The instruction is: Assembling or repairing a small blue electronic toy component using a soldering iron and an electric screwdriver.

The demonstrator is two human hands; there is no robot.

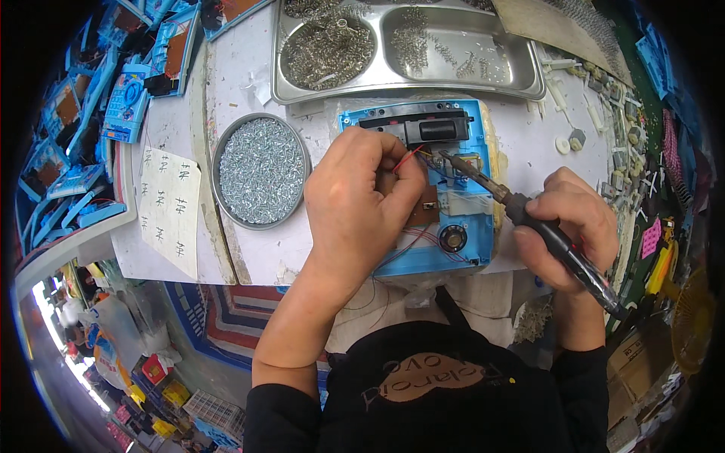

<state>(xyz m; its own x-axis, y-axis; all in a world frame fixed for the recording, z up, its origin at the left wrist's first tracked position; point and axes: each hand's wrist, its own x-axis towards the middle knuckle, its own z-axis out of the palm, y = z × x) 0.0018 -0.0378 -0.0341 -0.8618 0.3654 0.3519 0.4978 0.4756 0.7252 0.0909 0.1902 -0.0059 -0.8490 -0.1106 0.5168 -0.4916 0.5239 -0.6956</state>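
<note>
A blue plastic housing [479,219] lies open before me on the table, with a black battery compartment, a brown circuit board [427,198], a round black speaker [453,238] and thin wires inside. My right hand [574,226] grips a soldering iron [540,230] by its black handle. The iron's metal tip points left into the upper middle of the housing. Over the housing's left side, my left hand [362,200] is closed in a pinch on a thin red wire [408,157]. The fingertips are partly hidden, and whether the iron touches the wire cannot be told.
Left of the housing stands a round metal dish [260,172] full of small screws. A steel tray [468,87] with springs sits behind. Blue housings [124,102] pile up at far left, near a marked paper sheet [170,200]. Small grey-white parts [615,177] lie along the right.
</note>
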